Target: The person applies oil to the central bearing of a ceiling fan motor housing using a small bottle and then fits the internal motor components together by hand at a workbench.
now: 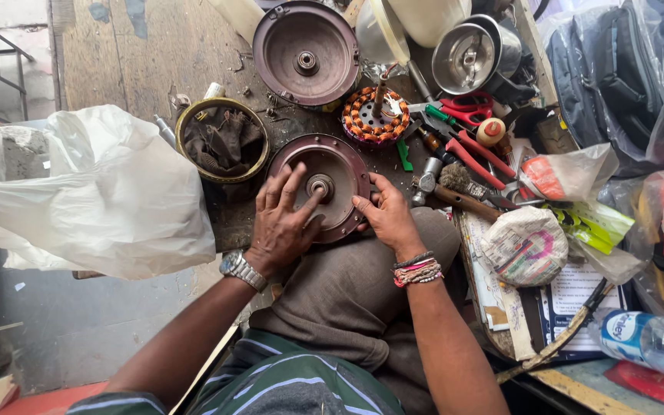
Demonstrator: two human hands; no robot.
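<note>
My left hand [284, 221] lies flat and open on the brown round metal cover [323, 187], fingers spread over its left half, one fingertip touching the small hub at its middle. My right hand [387, 215] grips the cover's right rim, thumb on top and fingers curled under the edge. The cover rests at the edge of the workbench [144, 54], just above my knee.

A second, like cover [306, 52] lies further up the bench, well apart. Between them to the right sits a ring of copper windings [374, 115] in orange and purple. Left of my cover is a round tin [223, 140] with a yellowish rim and dark rags inside. A big white plastic bag [94, 196] bulges at the far left.

To the right, red-handled pliers [474, 154] and red scissors [466, 106] lie among the tools. Beyond them is a clear bag with something orange [566, 175], a round bundle wrapped in printed paper with a pink mark [526, 246], a yellow-green packet [593, 223], and at the lower right a clear plastic bottle with a blue label [647, 338], lying on its side.
</note>
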